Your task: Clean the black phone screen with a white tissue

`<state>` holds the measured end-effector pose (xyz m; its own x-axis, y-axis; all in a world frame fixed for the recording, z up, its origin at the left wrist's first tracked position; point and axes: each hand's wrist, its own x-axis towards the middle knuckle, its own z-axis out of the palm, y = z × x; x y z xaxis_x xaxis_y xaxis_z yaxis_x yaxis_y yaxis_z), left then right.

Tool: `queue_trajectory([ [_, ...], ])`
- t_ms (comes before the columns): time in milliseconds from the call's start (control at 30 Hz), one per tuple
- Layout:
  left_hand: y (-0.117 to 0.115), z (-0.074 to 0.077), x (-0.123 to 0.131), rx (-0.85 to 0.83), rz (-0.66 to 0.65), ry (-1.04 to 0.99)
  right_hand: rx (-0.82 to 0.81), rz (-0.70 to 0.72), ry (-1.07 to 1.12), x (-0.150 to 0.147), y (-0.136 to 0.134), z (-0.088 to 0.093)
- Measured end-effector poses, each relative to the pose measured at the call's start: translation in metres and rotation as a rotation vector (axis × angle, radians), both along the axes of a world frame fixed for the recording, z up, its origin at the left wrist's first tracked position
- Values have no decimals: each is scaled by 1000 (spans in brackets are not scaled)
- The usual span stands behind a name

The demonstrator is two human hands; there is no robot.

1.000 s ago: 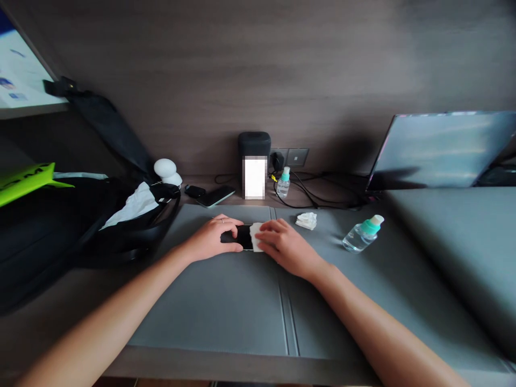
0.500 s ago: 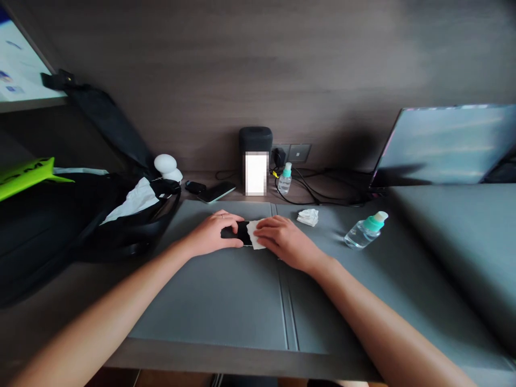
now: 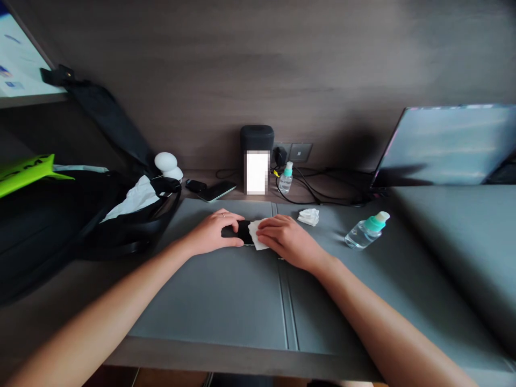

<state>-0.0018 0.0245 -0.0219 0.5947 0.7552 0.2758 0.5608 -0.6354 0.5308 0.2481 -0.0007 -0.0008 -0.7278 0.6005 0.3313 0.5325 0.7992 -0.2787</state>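
A black phone (image 3: 243, 231) lies flat on the grey desk mat (image 3: 226, 301). My left hand (image 3: 213, 232), a ring on one finger, grips the phone's left end with curled fingers. My right hand (image 3: 284, 242) presses a small white wipe (image 3: 256, 235) onto the phone's right part, fingers held together over it. Both forearms reach in from the lower corners.
A crumpled white tissue (image 3: 308, 216) and a lying clear bottle with a teal cap (image 3: 366, 230) sit to the right. A second small bottle (image 3: 285, 179), a speaker (image 3: 257, 142), cables, another phone (image 3: 216, 191) and a black bag (image 3: 92, 215) line the back and left; a laptop screen (image 3: 447, 145) stands right.
My right hand with the wipe has shifted slightly left over the phone. The left hand has stayed put on the phone's end.
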Motion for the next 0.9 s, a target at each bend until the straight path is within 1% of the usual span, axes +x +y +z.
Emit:
queue_trajectory([
  [67, 0, 0, 0, 3, -6, 10, 13, -21, -5, -1, -1, -2],
  [200, 0, 0, 1, 8, -4, -1, 8, 68, -28, -5, -5, -2],
  [233, 0, 0, 1, 5, -3, -3, -1, 72, -33, -4, -5, -2],
  [367, 1, -1, 0, -15, -6, -2, -9, -17, -34, 2, -4, 0],
  [400, 2, -1, 0, -16, -7, -3, -5, -20, -32, 1, -5, 1],
  [567, 2, -1, -1, -18, -19, -15, -19, 86, -46, -8, -10, 3],
  [600, 2, -1, 0, -23, -20, -17, -20, 79, -51, -8, -10, 3],
  [700, 2, -1, 0, -21, -12, -9, 5, -23, -55, -7, -8, 2],
  [767, 1, -2, 1, -13, -4, -2, 28, -58, -58, -9, -8, 0],
  [900, 1, -2, 1, -13, 1, -12, 30, 24, -74, -12, -12, 1],
])
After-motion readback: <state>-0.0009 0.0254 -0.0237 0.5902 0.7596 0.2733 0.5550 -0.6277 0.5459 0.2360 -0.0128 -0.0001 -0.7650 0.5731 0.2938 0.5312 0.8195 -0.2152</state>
